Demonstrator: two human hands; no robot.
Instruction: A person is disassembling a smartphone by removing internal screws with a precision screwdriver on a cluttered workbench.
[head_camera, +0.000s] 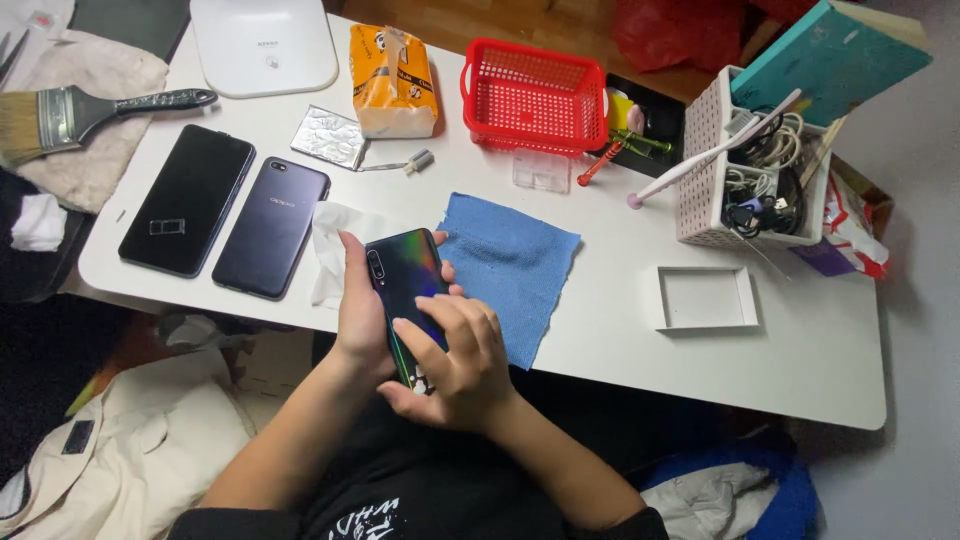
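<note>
My left hand (360, 310) grips a dark phone (408, 272) with an iridescent back, held back-up over the near edge of the white table (620, 370). My right hand (455, 355) lies over the lower half of that phone, fingers spread on its back. A crumpled white tissue (330, 235) sits just left of the phone. A blue cloth (510, 265) lies flat on the table just right of it.
Two dark phones (188, 198) (272, 226) lie side by side at the left. At the back stand a tissue pack (392, 82), a red basket (533, 95) and a white basket of cables (750, 175). A paintbrush (70, 112) lies far left, a shallow white tray (706, 297) at the right.
</note>
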